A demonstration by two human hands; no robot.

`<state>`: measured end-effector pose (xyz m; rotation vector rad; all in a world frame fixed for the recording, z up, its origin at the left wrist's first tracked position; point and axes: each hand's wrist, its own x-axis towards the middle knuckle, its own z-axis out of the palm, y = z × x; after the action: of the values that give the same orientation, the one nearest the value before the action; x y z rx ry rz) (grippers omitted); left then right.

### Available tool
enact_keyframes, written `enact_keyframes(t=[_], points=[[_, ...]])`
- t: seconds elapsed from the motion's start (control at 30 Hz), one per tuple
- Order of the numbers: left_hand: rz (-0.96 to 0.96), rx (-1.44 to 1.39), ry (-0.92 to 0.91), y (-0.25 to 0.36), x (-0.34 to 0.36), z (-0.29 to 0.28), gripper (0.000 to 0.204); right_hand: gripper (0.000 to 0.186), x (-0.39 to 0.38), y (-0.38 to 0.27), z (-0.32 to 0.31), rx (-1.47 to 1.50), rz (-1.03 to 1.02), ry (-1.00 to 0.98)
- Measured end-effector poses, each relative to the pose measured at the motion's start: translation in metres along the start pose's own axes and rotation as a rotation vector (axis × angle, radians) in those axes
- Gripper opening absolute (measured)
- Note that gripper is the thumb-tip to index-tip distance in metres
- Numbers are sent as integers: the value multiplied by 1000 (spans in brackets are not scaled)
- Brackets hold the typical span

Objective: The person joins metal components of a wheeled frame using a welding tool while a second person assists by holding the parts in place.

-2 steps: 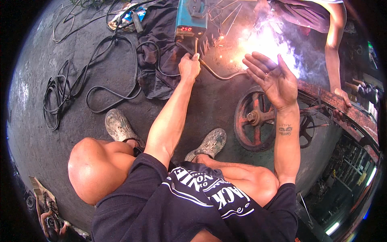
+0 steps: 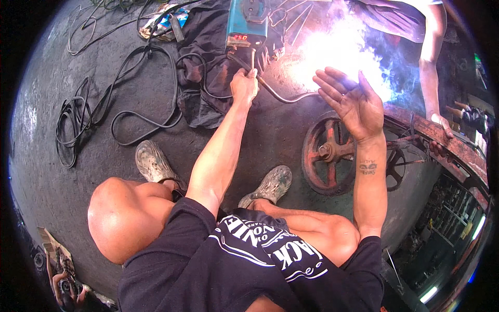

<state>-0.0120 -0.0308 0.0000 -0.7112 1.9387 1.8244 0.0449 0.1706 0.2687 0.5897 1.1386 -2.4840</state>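
Observation:
In my left hand [image 2: 244, 87] is a thin rod [image 2: 253, 58] like a welding electrode, pinched between closed thumb and fingers, its upper end near the front of a blue welding machine [image 2: 246, 26]. Whether the rod touches the machine I cannot tell. My right hand [image 2: 353, 101] is raised and empty, palm facing me, fingers stretched out and thumb apart. Just beyond it glares a white-violet welding arc [image 2: 338, 54] with smoke, which hides the spot being welded. Below and left of my right wrist stands a red spoked wheel [image 2: 327, 151] with a dark rim.
Another person's arm [image 2: 430, 78] reaches down at right, its hand at a rusty red metal frame [image 2: 462, 151]. Black cables [image 2: 78, 119] loop over the floor at left. A dark cloth [image 2: 200, 106] lies beside the machine. Someone else [image 2: 67, 283] is at lower left.
The arc's glare has grown whiter and wider, and the orange sparks near it have mostly faded from sight. Both my hands stay where they were.

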Motion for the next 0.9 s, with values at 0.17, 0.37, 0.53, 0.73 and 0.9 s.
enact_keyframes(t=[0.17, 0.37, 0.53, 0.73, 0.9], points=[[107, -36, -50, 0, -2, 17, 26, 66, -18, -2, 9, -208, -85, 200], [44, -309, -130, 2, 5, 5, 24, 65, -6, -4, -15, -141, -55, 49], [90, -143, -103, 7, 2, 7, 24, 63, 3, 1, -18, -91, -38, -44], [97, -112, -96, 16, -6, 6, 28, 66, 2, -3, -5, -26, -71, 13], [69, -59, -76, 14, -3, 6, 25, 68, -1, -4, -7, -106, -44, 98]])
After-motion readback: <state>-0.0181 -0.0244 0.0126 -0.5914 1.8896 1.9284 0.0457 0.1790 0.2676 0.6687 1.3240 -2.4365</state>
